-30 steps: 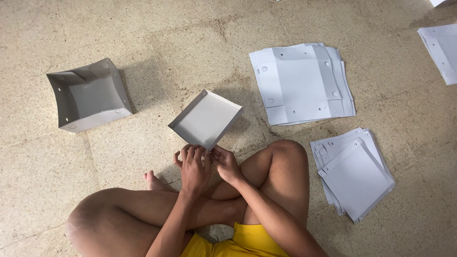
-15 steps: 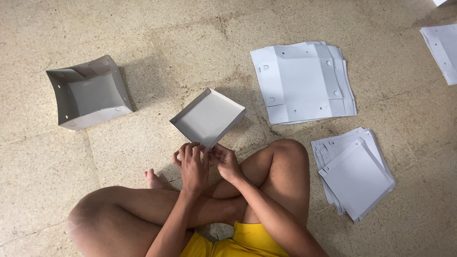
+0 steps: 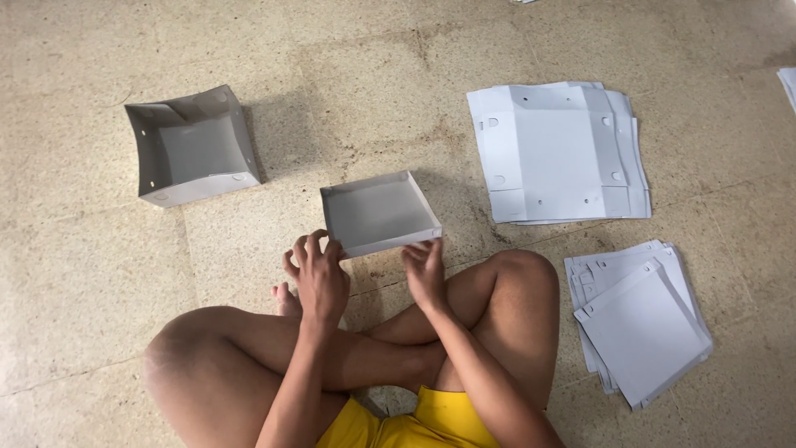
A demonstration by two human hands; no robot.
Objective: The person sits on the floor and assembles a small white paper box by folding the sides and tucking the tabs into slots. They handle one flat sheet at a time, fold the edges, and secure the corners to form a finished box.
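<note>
A shallow grey square tray (image 3: 377,211) of folded card lies on the floor just beyond my crossed legs. My left hand (image 3: 319,275) has curled fingers on the tray's near left corner. Over at the near right corner, my right hand (image 3: 424,270) pinches the low front wall. Both hands hold the tray's front edge, and the tray is open side up with nothing in it.
A deeper folded grey box (image 3: 192,149) stands at the far left. A stack of flat cut card blanks (image 3: 557,153) lies at the far right, and a stack of smaller square sheets (image 3: 640,319) sits beside my right knee. Stone floor all around.
The tray was lifted and turned cornerwise; now it lies square and lower, close to my legs. My hands have moved apart to its two near corners.
</note>
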